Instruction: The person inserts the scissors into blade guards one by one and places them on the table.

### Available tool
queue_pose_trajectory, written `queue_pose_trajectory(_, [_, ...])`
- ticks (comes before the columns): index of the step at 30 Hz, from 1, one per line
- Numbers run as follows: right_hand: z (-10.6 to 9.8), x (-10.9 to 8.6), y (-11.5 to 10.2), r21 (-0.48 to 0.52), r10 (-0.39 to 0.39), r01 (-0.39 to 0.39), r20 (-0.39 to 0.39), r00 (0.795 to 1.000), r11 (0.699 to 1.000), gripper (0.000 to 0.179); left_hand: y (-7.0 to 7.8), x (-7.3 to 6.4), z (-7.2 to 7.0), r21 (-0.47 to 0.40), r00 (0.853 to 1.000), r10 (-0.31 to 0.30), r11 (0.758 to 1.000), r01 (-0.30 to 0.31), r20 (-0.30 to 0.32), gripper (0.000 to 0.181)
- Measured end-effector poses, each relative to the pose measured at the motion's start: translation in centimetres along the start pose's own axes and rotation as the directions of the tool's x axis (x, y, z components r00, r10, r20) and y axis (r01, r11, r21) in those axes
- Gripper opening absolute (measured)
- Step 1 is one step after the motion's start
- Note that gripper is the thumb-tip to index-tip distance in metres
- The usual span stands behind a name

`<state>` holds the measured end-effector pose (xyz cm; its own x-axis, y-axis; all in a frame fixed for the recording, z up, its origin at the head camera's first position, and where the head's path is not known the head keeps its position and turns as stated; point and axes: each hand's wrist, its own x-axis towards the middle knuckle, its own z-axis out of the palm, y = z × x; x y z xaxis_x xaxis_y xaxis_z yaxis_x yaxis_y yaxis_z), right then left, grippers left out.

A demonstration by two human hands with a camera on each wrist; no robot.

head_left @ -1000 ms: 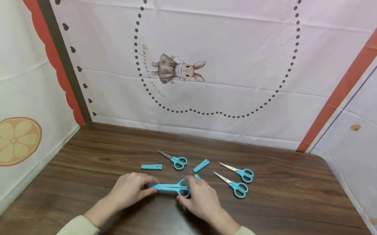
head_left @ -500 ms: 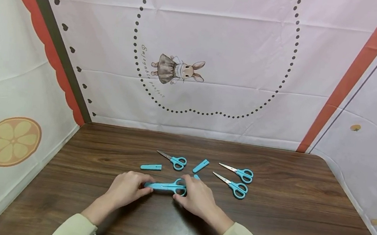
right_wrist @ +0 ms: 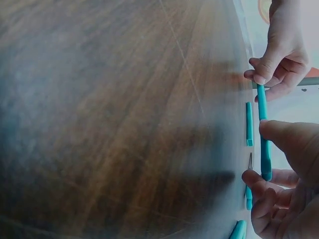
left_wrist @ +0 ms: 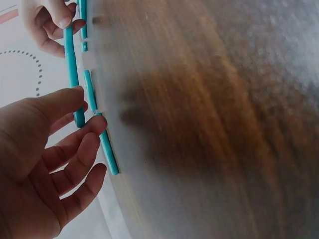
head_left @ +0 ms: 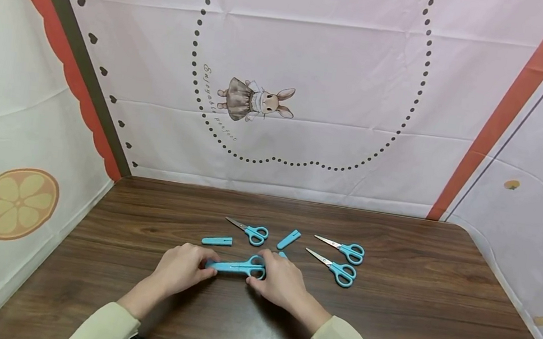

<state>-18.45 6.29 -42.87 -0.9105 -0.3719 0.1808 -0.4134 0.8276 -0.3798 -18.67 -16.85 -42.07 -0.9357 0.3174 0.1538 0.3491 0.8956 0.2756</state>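
A pair of light blue scissors (head_left: 234, 267) lies level between both hands, its blades covered by a blue sheath. My left hand (head_left: 183, 266) pinches the tip of the sheath between thumb and fingers. At the other end, my right hand (head_left: 282, 280) grips the finger loops, hiding part of them. Seen side-on in the left wrist view, the scissors (left_wrist: 73, 67) show a small gap above the table. The right wrist view also shows the scissors (right_wrist: 262, 102) running from one hand to the other.
Behind the hands lie uncovered scissors (head_left: 256, 236), a loose blue sheath (head_left: 217, 241) and another sheath (head_left: 289, 240). A third blue piece (head_left: 283, 254) is mostly hidden by the right hand. Two more uncovered scissors, one farther back (head_left: 353, 253) and one nearer (head_left: 344, 274), lie to the right.
Both hands have shifted slightly left and a little away from the body, carrying the sheathed scissors along. The grips look the same, and the things on the table stay put.
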Motion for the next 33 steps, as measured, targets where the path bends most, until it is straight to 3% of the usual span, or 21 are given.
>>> queue_pose_trajectory(13, [0.43,0.28,-0.14,-0.023,0.015,-0.015,-0.003,1.000,1.000,0.051,-0.08,0.21,0.05,-0.036,0.999,-0.038,0.999,0.039,0.024,0.011])
queue_pose_trajectory(23, [0.62,0.38,-0.29,-0.004,0.078,-0.078,0.001,0.997,0.997,0.052,-0.35,0.67,0.27,-0.074,0.991,-0.113,0.990,0.118,0.072,0.012])
queue_pose_trajectory(33, [0.57,0.29,-0.40,0.008,0.111,-0.111,0.020,0.994,0.994,0.052,-0.34,0.97,0.45,-0.075,0.990,-0.112,0.990,0.118,0.079,0.014])
